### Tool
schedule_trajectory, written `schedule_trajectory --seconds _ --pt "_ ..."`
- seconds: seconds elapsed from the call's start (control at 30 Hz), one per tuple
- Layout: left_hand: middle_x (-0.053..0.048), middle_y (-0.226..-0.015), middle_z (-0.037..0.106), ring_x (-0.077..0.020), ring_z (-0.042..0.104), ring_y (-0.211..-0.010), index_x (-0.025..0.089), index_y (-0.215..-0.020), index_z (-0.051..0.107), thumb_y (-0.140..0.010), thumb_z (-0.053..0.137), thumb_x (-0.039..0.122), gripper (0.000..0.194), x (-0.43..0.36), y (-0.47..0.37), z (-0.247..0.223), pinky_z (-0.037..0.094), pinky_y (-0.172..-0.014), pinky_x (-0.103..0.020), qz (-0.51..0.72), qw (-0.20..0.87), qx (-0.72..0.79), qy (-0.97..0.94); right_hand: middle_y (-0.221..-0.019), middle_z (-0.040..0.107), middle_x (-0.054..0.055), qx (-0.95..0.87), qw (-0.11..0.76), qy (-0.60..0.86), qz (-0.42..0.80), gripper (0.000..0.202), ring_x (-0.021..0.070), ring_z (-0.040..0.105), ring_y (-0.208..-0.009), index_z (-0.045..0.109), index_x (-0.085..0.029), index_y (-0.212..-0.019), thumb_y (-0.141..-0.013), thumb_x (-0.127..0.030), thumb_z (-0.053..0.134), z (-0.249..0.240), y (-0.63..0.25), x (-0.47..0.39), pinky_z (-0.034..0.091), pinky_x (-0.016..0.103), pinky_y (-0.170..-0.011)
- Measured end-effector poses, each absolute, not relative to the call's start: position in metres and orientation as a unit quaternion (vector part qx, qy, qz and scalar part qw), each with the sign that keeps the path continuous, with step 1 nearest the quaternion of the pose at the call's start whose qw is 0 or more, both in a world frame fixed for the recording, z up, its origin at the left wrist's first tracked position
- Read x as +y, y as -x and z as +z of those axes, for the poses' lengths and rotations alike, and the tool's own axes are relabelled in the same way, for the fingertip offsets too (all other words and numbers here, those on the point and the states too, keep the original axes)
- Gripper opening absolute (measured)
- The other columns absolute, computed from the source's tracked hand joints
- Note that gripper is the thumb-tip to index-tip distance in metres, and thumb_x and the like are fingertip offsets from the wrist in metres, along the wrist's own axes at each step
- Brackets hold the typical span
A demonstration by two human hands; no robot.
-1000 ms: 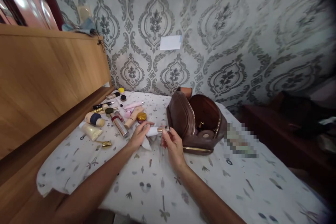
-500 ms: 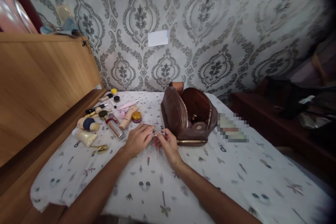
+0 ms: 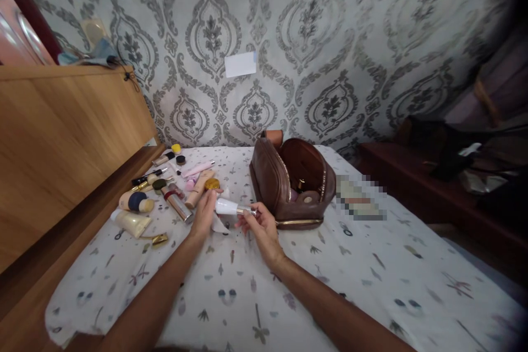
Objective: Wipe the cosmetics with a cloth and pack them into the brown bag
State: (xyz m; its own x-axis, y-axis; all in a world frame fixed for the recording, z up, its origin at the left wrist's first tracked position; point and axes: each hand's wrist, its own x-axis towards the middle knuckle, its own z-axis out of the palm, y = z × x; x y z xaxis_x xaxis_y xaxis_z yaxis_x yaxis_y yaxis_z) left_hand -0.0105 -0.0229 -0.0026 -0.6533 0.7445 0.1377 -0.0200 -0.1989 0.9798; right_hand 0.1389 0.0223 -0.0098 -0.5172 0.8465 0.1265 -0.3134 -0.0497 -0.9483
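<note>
A white tube with a silvery cap (image 3: 227, 207) lies level between my hands. My right hand (image 3: 263, 231) pinches its cap end. My left hand (image 3: 205, 215) is closed at the other end, with a white tissue or cloth (image 3: 220, 225) hanging below its fingers. Just behind my left hand sits a jar with a gold lid (image 3: 212, 183). The brown bag (image 3: 272, 176) stands unzipped to the right of my hands. Cosmetics spread out on the left, among them a peach tube (image 3: 199, 190), a cream tube (image 3: 131, 223) and a navy-banded bottle (image 3: 136, 201).
A patterned white cloth (image 3: 247, 286) covers the surface. A wooden panel (image 3: 74, 126) rises along the left, and the papered wall (image 3: 256, 22) stands behind. A pixelated flat item (image 3: 360, 198) lies right of the bag. Dark items rest on a maroon surface (image 3: 383, 162) farther right.
My left hand has shifted left and drawn back from over the white tube, which now shows between my hands with the white tissue or cloth. The camera view has tilted slightly.
</note>
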Motion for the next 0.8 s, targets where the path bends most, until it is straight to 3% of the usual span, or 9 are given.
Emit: schedule_trajectory --seconds 0.1,0.2,0.57,0.8 --pt "-0.002 -0.080 0.064 -0.0149 0.059 -0.069 0.016 -0.097 0.067 -0.078 0.069 0.054 0.042 -0.019 0.006 -0.008 0.046 -0.059 -0.023 0.728 0.379 0.516 -0.246 -0.068 0.063 -0.002 -0.554 0.442 0.239 0.663 0.037 0.0141 0.059 -0.057 0.053 -0.021 -0.088 -0.078 -0.053 0.070 -0.010 -0.138 0.021 0.045 0.026 -0.053" --pt "0.000 -0.077 0.064 -0.0125 0.060 -0.064 0.014 -0.099 0.066 -0.064 0.086 0.039 0.048 -0.019 0.000 -0.011 0.045 -0.053 -0.021 0.726 0.484 0.455 -0.179 -0.066 0.060 -0.004 -0.584 0.449 0.245 0.630 0.035 0.0128 0.054 -0.054 0.051 -0.022 -0.087 -0.079 -0.051 0.069 -0.011 -0.138 0.021 0.045 0.025 -0.052" --pt "0.001 -0.079 0.067 -0.0110 0.062 -0.066 0.015 -0.095 0.065 -0.058 0.090 0.025 0.046 -0.020 -0.001 -0.005 0.048 -0.056 -0.019 0.760 0.460 0.426 -0.170 -0.067 0.057 -0.004 -0.608 0.432 0.250 0.617 0.037 0.0120 0.052 -0.052 0.053 -0.021 -0.099 -0.086 -0.054 0.060 -0.016 -0.141 0.025 0.038 0.023 -0.046" --pt "-0.002 -0.072 0.069 -0.0120 0.062 -0.059 0.012 -0.081 0.065 -0.071 0.081 0.025 0.023 -0.021 -0.015 -0.004 0.052 -0.055 -0.022 0.737 0.522 0.411 -0.126 -0.091 0.064 0.004 -0.679 0.458 0.213 0.532 0.021 0.0175 0.063 -0.080 0.060 -0.020 -0.100 -0.089 -0.038 0.057 -0.018 -0.143 0.023 0.052 0.030 -0.073"
